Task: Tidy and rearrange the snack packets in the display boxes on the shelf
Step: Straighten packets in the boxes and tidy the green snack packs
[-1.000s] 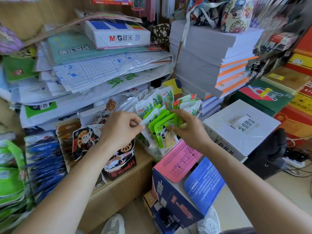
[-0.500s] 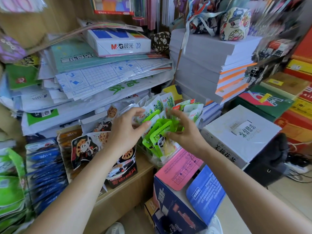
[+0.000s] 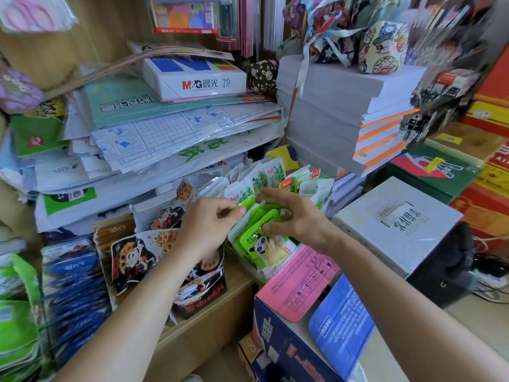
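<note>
Mostly green, panda-printed snack packets (image 3: 261, 244)

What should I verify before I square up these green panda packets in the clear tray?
1. Left hand pinching one green packet by its top: ok.
2. Right hand gripping the panda packets, thumb in front: ok.
3. Panda packets standing straight: not ok, they fan out and lean.
4. White packets behind in line: not ok, splayed.
5. Clear tray fully on the shelf: cannot tell, its base is hidden.
</note>
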{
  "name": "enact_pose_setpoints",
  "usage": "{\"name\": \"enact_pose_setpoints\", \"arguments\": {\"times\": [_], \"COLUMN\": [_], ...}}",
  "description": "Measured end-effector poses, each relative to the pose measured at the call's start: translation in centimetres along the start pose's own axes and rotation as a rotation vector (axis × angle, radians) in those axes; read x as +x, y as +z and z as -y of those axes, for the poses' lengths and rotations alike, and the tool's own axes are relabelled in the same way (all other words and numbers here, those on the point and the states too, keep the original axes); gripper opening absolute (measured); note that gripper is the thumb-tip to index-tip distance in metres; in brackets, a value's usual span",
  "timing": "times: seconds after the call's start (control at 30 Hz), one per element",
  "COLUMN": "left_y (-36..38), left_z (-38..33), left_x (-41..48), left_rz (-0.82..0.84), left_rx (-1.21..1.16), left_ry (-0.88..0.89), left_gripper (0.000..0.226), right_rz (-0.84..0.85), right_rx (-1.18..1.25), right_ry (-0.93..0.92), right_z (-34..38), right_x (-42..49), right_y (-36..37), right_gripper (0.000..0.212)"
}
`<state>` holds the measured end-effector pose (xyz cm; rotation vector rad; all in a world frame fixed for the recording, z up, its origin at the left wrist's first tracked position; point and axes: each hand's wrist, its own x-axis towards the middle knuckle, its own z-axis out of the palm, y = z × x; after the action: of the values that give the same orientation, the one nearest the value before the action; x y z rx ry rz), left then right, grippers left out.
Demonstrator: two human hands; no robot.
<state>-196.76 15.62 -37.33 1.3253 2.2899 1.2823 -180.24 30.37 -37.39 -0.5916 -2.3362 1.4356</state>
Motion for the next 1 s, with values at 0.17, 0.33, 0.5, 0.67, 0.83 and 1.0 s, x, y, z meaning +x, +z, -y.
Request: {"name": "enact_pose_setpoints", "arguments": {"times": [0.17, 0.33, 0.5, 0.67, 0.83, 1.0], "left_y": [0.3, 0.4, 0.9, 1.3, 0.0, -3.2], "left_z": [-0.6, -1.5, -1.7, -1.2, -0.3, -1.3], "left_x": [0.2, -0.4, -1.5, -1.3, -2.1, -3.4], "left_rz": [0.000, 0.069, 0.163, 0.276, 0.173, 0.036], "left_rx": [0.043, 0.116, 0.312, 0.175, 0.069, -0.005], "left_ry": [0.013, 0.077, 0.088, 0.040, 0.088, 0.132], "left_gripper": [0.020, 0.031, 0.052, 0.051, 0.033, 0.020], "right_rz": [0.005, -0.142, -0.164, -0.154, -0.161, -0.215], "right_rx": [-0.062, -0.236, -0.587, -0.712, -0.754, -0.709], "right_ry": [-0.042, -0.172, -0.399, -0.405, -0.360, -0.352], "right_z": [0.2, 0.2, -0.8, -1.2, -0.8, 0.5], "right_x": [-0.3, -1.4, -2.6, -1.7, -1.8, -3.3], "right_y": [1.0, 1.9, 2.8, 2.3, 2.9, 3.3], "right_gripper": [0.080, 0.075, 0.068, 0.053, 0.060, 0.054]}}
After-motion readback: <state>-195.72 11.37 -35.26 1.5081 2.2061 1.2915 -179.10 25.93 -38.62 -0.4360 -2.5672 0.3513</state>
